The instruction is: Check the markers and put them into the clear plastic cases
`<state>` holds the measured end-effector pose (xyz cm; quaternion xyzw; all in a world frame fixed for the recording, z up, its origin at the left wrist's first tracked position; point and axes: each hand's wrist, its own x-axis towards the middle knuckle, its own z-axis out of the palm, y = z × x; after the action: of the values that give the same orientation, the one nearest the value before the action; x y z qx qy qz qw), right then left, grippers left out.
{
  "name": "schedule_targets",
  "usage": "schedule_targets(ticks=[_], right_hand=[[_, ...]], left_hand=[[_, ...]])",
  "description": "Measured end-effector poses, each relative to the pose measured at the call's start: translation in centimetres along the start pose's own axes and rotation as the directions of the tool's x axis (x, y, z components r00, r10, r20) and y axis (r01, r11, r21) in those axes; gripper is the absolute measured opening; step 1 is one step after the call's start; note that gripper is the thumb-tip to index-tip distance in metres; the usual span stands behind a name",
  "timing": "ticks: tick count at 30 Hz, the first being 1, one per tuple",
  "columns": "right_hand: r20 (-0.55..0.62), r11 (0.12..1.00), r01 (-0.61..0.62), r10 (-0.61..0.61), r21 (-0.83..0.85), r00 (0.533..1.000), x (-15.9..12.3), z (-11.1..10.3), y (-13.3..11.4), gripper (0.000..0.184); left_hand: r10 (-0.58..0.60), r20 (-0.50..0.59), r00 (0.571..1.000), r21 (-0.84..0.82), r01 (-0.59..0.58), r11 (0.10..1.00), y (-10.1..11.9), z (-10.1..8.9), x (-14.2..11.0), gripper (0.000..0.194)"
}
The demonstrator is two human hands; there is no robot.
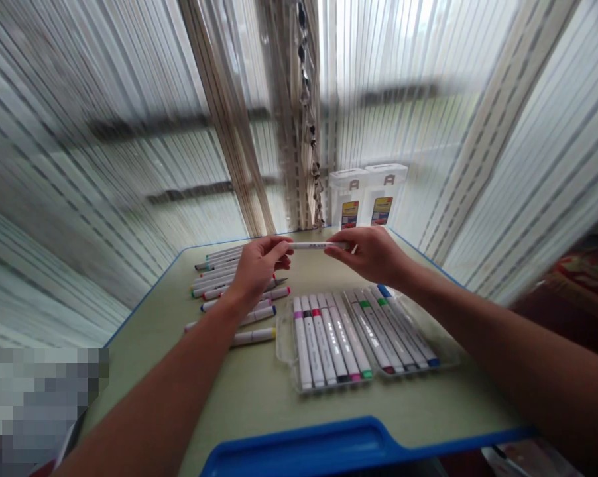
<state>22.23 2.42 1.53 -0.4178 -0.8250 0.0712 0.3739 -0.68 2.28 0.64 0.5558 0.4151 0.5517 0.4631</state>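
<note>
Along the near edge of the table (259, 397): blue ledge (299, 456). Just beyond it, an open clear case (285, 351) with white pens in two groups, their long axes running roughly away from the person. Left of the case, loose pens (217, 281) lie more nearly crosswise, some hidden by the left forearm.

Beyond the case, the held pen (309, 246) spans the gap between the two hands. Long axis: left to right, close to level, so across the line of the cased pens. Left hand (259, 264): thumb and fingers closed on the pen's left end. Right hand (371, 252): pinched on its right end, no opening seen. Each hand covers one end; cannot tell which end has the cap. Neither hand is nearer to the pen. Left is nearer the loose pens, right nearer the case. Height above the table not clear.

Farther back: two clear boxes (366, 192), upright, before a striped curtain (144, 149).
</note>
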Motion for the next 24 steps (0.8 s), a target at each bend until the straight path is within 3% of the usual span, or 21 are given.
schedule_targets(ticks=[2,4,7,10,17,24], right_hand=[[0.019,0.982,-0.068,0.066,0.174,0.998,0.1,0.0,-0.1,0.026],[0.050,0.905,-0.178,0.173,0.387,0.984,0.2,0.1,0.0,0.031],[0.102,0.688,-0.307,0.323,0.658,0.941,0.5,0.1,0.7,0.037],[0.165,0.488,-0.327,0.345,0.809,0.924,0.6,0.2,1.6,0.034],[0.314,0.260,-0.372,0.240,0.891,0.919,0.3,0.2,2.5,0.022],[0.358,0.240,-0.401,0.202,0.884,0.911,0.2,-0.1,2.4,0.018]], left_hand=[[0.015,0.011,1.000,-0.003,-0.015,1.000,0.1,-0.1,0.0,0.019],[0.030,0.047,0.998,-0.018,-0.029,0.999,0.3,-0.2,-0.1,0.020],[0.043,0.135,0.990,-0.075,-0.033,0.997,0.8,-0.3,-0.5,0.023],[0.042,0.237,0.971,-0.158,-0.004,0.987,1.3,-0.2,-0.8,0.026],[0.058,0.390,0.919,-0.305,0.069,0.950,1.7,0.0,-1.1,0.029],[0.077,0.459,0.885,-0.339,0.095,0.936,2.1,0.1,-1.4,0.027]])
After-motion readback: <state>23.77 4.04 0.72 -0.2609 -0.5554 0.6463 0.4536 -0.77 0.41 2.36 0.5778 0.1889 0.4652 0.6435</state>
